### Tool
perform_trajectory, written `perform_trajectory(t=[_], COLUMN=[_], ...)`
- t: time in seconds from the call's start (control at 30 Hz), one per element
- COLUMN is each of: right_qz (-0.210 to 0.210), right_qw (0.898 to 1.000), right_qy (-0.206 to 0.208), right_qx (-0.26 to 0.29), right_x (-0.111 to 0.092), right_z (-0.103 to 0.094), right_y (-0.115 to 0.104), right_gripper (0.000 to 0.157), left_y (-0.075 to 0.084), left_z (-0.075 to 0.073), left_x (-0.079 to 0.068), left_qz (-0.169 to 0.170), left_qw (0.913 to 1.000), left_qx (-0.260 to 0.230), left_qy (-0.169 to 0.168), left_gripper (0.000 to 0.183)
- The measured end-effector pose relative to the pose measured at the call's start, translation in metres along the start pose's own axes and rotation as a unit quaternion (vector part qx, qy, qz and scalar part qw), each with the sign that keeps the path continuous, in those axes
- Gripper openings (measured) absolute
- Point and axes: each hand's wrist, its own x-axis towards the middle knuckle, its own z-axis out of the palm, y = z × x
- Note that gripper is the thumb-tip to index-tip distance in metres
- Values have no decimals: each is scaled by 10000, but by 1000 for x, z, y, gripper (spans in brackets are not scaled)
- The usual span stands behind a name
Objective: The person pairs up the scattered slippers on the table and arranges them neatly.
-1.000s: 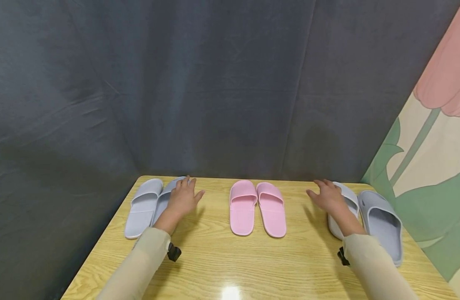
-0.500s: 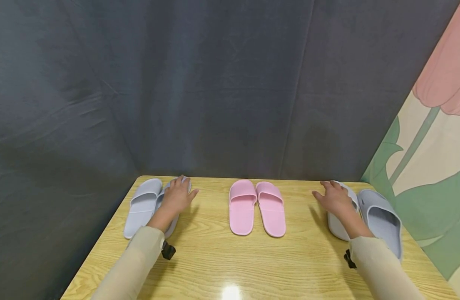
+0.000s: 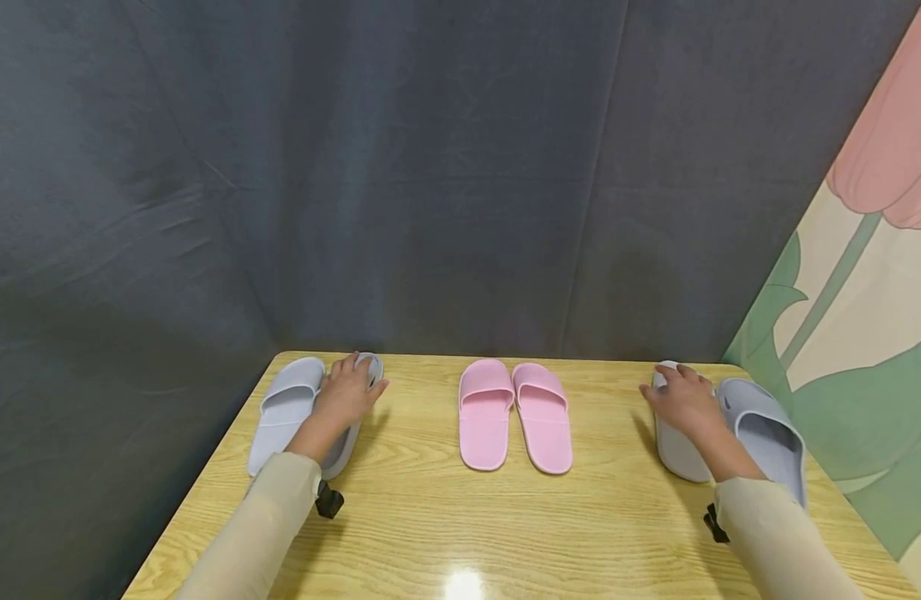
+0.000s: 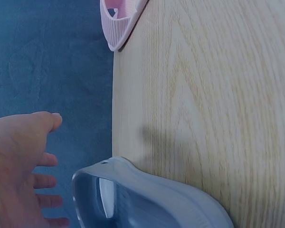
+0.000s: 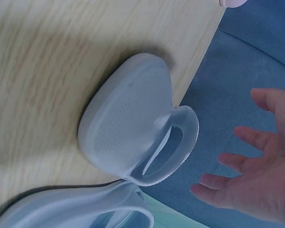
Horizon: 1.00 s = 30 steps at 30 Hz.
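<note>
On the left, my left hand (image 3: 343, 400) hovers over the inner blue-grey slipper (image 3: 345, 454), covering much of its strap. Beside that slipper lies a lighter grey slipper (image 3: 280, 425). In the left wrist view the hand (image 4: 14, 175) has its fingers spread, apart from the slipper (image 4: 180, 199). My right hand (image 3: 683, 402) is above a pale grey slipper (image 3: 678, 454) and hides its strap. In the right wrist view the fingers of this hand (image 5: 270, 166) are spread and hold nothing, with the slipper (image 5: 128, 114) below. A darker grey slipper (image 3: 760, 400) sits to its right.
Two pink slippers (image 3: 485, 433) lie side by side, toes to the back, mid-table. The slippers line the back of the wooden table (image 3: 460, 525). A dark curtain (image 3: 460, 183) hangs behind it, and a flower-painted wall (image 3: 843, 400) borders the right side.
My left hand has drifted left, further over the inner slipper, while the right hand has shifted right over the pale grey one. The slippers have stayed put.
</note>
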Motion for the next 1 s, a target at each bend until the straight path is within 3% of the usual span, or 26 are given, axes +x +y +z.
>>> perform_trajectory(t=[0.23, 0.57, 1.0], right_qz=[-104, 74, 245], right_qw=[9998, 9998, 9989], right_qy=[73, 96, 339], right_qx=[-122, 124, 198], right_x=[0, -4, -10], right_z=[-3, -5, -6], right_y=[9, 27, 56], right_gripper=[64, 62, 61], left_y=[-7, -13, -18], left_z=[2, 4, 5], left_x=[2, 4, 4], left_qz=[-12, -161, -57], left_qw=[10000, 9997, 9998], left_qx=[19, -114, -192], left_qy=[-32, -116, -80], left_gripper=[68, 67, 67])
